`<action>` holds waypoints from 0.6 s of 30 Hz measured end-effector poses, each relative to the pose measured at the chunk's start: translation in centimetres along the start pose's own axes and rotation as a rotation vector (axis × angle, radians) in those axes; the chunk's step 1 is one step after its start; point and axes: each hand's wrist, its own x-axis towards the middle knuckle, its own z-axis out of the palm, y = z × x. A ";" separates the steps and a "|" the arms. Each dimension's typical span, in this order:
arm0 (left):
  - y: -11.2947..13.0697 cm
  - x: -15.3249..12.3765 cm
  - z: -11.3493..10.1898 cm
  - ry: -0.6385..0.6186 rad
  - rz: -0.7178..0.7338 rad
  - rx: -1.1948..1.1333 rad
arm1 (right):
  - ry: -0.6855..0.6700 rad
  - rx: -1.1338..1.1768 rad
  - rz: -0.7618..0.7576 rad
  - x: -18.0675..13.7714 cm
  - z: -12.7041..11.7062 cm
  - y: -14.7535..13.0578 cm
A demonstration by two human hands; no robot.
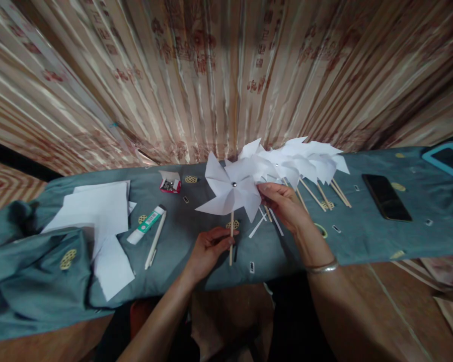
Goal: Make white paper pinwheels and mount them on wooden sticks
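A white paper pinwheel stands upright in front of me, a silver pin head at its centre. Its thin wooden stick is pinched near the lower end between the thumb and fingers of my left hand. My right hand has its thumb and fingers closed at the right-hand blade of the same pinwheel. Just behind it, more white pinwheels lie overlapped in a row, their sticks pointing toward me. Narrow white paper strips rest on the cloth by my right hand.
On the blue-grey cloth at left are white paper sheets, a glue stick, a white pen and a small open box of pins. At right lie a black phone and a blue-framed device. A curtain hangs behind.
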 end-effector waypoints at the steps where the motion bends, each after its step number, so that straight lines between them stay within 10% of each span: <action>1: 0.0 0.0 0.0 0.004 0.001 0.003 | -0.003 0.004 0.004 -0.1 0.1 0.0; 18: -0.2 0.1 0.1 0.034 0.001 0.036 | -0.019 0.059 0.090 -0.4 0.7 0.4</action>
